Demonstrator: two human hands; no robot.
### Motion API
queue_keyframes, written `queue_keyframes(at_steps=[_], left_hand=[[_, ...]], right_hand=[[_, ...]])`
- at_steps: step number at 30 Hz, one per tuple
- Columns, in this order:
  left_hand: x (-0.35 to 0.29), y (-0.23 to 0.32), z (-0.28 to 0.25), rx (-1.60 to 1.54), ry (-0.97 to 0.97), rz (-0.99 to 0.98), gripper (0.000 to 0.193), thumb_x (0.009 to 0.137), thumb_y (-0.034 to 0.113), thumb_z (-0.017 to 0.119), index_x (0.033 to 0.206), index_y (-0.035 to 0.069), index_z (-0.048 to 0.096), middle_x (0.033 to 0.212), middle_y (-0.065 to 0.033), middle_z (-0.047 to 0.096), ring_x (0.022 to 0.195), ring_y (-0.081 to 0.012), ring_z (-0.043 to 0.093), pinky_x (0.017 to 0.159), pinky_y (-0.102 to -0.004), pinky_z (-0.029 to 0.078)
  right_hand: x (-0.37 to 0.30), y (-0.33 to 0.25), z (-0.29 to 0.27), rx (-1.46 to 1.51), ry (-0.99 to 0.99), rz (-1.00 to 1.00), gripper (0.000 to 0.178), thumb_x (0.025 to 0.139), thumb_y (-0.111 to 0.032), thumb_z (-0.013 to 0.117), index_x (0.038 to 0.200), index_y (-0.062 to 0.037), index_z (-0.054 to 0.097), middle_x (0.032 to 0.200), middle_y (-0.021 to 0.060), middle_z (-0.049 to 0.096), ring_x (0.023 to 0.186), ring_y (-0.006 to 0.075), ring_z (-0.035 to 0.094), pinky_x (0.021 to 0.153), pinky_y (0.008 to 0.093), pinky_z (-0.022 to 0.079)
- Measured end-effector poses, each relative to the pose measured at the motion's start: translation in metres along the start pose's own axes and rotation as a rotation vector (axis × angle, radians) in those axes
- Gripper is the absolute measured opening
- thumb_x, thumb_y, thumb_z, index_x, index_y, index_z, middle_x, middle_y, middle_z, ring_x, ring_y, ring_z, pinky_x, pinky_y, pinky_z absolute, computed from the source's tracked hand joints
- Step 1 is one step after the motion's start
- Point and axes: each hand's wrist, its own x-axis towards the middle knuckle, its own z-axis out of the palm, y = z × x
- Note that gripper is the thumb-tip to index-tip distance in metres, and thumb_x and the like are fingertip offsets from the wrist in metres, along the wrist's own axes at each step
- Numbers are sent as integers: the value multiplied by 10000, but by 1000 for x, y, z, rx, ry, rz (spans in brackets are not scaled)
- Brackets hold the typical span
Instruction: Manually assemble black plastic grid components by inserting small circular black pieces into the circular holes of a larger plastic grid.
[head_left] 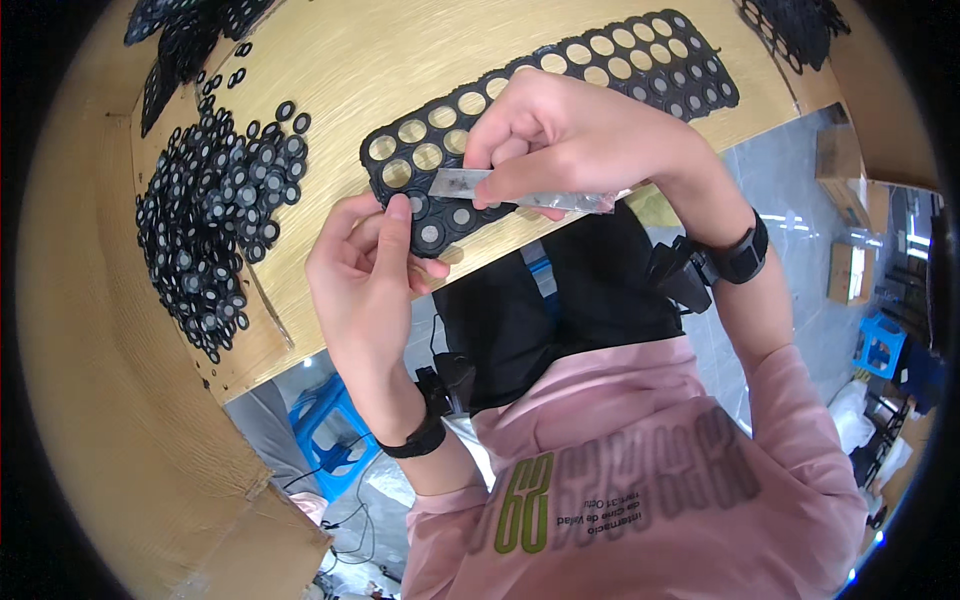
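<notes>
A long black rubber sheet with rows of round holes lies slantwise on the table. Many holes along its far side are bare, while small ringed discs sit in the near row and at the right end. My left hand pinches the sheet's near left corner, thumb on top and fingers beneath. In my right hand is a flat metal blade, its handle end wrapped in clear film. The blade's left end rests over the sheet beside my left thumb and covers part of it.
To the left spreads a heap of loose black rings with grey centres. Punched black sheets are stacked at the far left, with more sheets at the far right. A cardboard wall borders the wooden table. A blue stool stands below.
</notes>
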Motion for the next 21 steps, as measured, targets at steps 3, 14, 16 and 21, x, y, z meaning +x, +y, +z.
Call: queue_keyframes(at_steps=[3,14,16,21], left_hand=[[1,-6,0,-15,5,43,171,922,98,577,984,-52,523,663,-83,625,479,-99,588,401,-186,385],[-4,-7,6,6,56,123,111,907,113,608,940,12,578,639,-1,594,448,-43,491,391,-167,286],[-3,-7,7,-14,63,132,103,905,109,609,933,14,580,637,5,590,450,-37,488,387,-166,277],[-4,-5,11,20,107,143,112,912,70,588,931,-25,534,647,-49,597,446,-70,514,383,-187,321]], right_hand=[[-2,-3,-1,45,-44,30,135,822,-83,619,805,50,631,503,-1,530,399,29,455,352,201,311],[-4,-3,3,-18,-70,-33,191,838,-100,571,694,25,567,473,16,514,360,56,430,337,224,310],[-3,-4,5,-61,-48,-39,192,832,-90,566,680,27,553,468,25,506,360,65,430,344,233,313],[-2,-3,9,-172,22,-145,188,807,-62,556,650,33,518,449,46,476,379,87,441,386,254,332]])
